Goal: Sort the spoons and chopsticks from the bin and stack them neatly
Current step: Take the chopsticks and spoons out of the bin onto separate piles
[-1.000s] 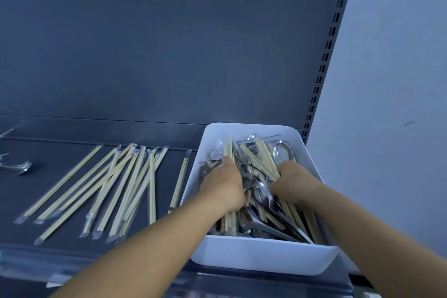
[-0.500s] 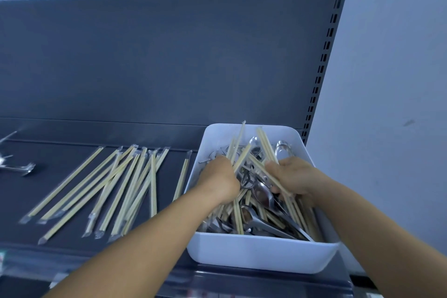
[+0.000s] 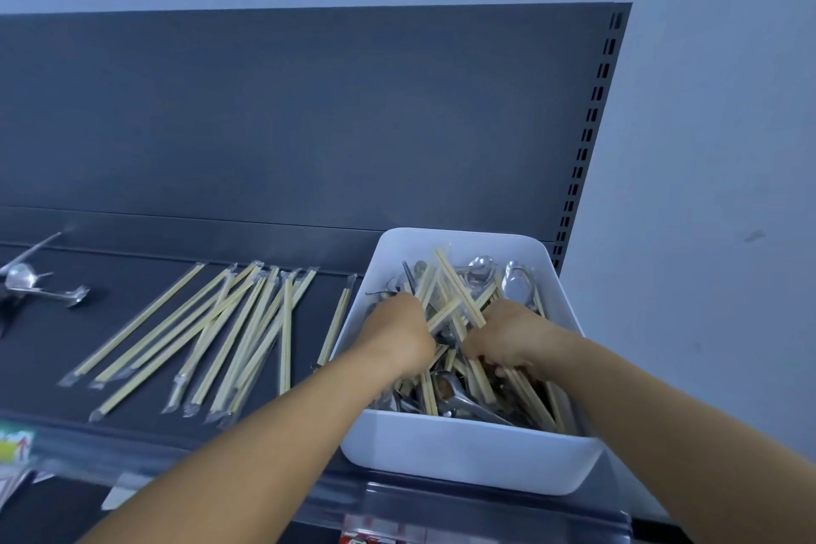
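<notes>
A: Bin location? Contents?

B: White rectangular plastic bin (image 3: 463, 451) sits at the right end of the dark grey metal shelf (image 3: 53, 349). It holds mixed pale wooden chopsticks (image 3: 450, 283) and shiny steel spoons (image 3: 479, 272).

A: Hand status?

B: Left hand (image 3: 399, 333) and right hand (image 3: 508, 333) are both inside the bin, fingers curled round chopsticks.

A: Sorted items?

B: Plastic-wrapped chopsticks (image 3: 229, 331) lie in a loose row left of the bin. Further metal spoons (image 3: 39, 287) lie at the far left.
</notes>
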